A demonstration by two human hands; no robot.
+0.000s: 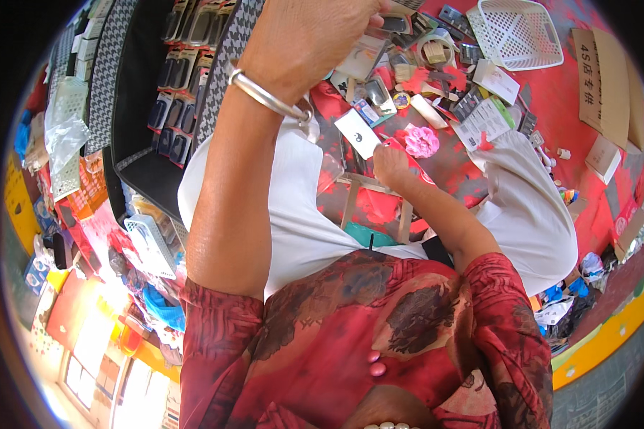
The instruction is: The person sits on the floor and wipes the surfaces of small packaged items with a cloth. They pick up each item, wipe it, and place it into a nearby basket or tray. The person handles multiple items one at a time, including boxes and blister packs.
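Observation:
My left hand (315,43) is raised at the top edge, with a silver bangle (268,96) on its wrist. Most of its fingers are cut off or hidden behind the hand; the few that show look bent. Lower and to the right, my right hand (392,168) is closed, back of the hand up. At its fingers lies the corner of a flat white box (358,134) with a small black mark. A red package (421,170) runs along its far side, beside a pink flower (422,141). What those fingers hold is hidden.
A white basket (516,36) and a brown cardboard piece (601,82) lie at far right. Several small packages, a tape roll (435,51) and a brush (404,73) crowd the red floor ahead. To the left stands a black display case (147,154) with carded goods.

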